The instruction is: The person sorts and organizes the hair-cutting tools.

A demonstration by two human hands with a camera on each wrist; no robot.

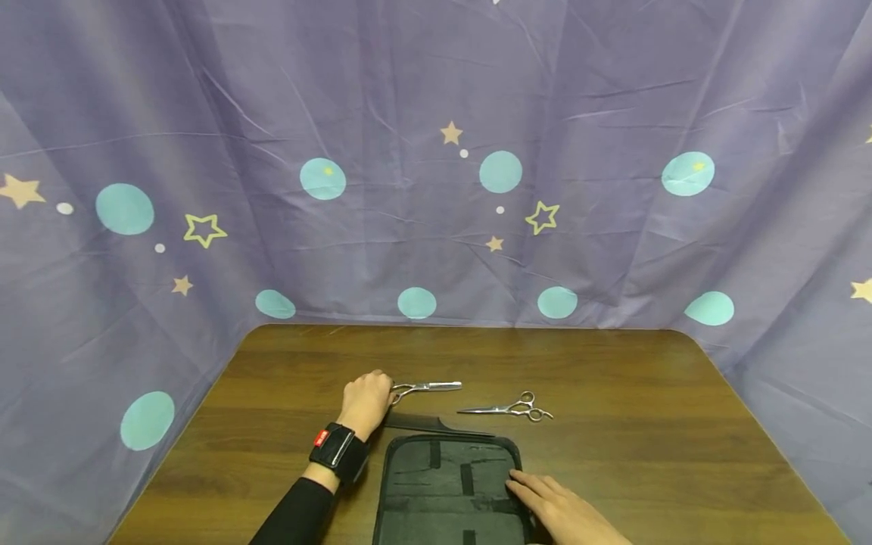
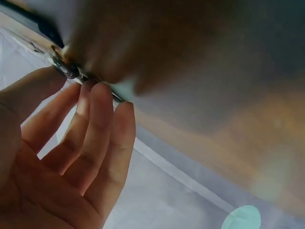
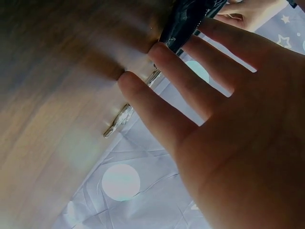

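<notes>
In the lower middle of the head view, the left hand (image 1: 365, 401) reaches over the desk (image 1: 647, 424) to the blunt scissors (image 1: 436, 387). Its grip is closed on their handle – in the left wrist view the thumb is on one side of a ring and the fingertips come together on the other side. The blunt scissors lie nearly level, with the blade pointing to the right of the frame.

The right hand (image 1: 555, 503), at the lower right of the middle, has an open grip: its fingers are almost straight, and the fingertips rest at the right edge of the case (image 1: 409, 469). This case is black and lies open at the bottom middle of the frame, with short dark straps inside; its lower part is cut by the frame.

Just above the case lies a black comb (image 1: 415, 421), its thin tail to the right, its left end partly behind the left hand. Whether the tail touches the case, I cannot tell. To the right, the pointed scissors (image 1: 507, 409) lie apart, tip to the left and rings to the right.

The left wrist carries a black band (image 1: 350, 458) with a red tag – behind the desk hangs a purple curtain (image 1: 409, 91).
</notes>
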